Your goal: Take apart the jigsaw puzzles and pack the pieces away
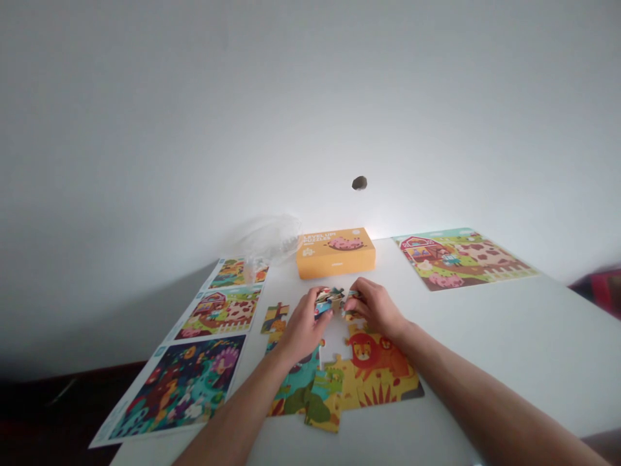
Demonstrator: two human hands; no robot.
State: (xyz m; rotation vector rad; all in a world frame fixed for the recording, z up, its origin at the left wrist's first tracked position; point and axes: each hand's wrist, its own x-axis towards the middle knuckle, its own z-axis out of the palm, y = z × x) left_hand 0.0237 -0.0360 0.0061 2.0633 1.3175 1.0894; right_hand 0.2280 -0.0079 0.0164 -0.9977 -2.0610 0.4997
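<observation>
Holding puzzle pieces [322, 308]: left fingers [311, 301], right fingers [360, 285], near lion puzzle [365, 377].

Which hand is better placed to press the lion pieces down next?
Probably the right hand: it is nearer the lion pieces; the left hand is farther left. Both hold puzzle pieces.

A big pale wall and a white surface
The plain wall [194, 97] fills the top, brightest near the middle and grayer at the left. A small dark hole [359, 183] sits just above the middle. The white surface [514, 343] reaches across the bottom. The lower left corner [39, 414] is too dark to tell.
</observation>
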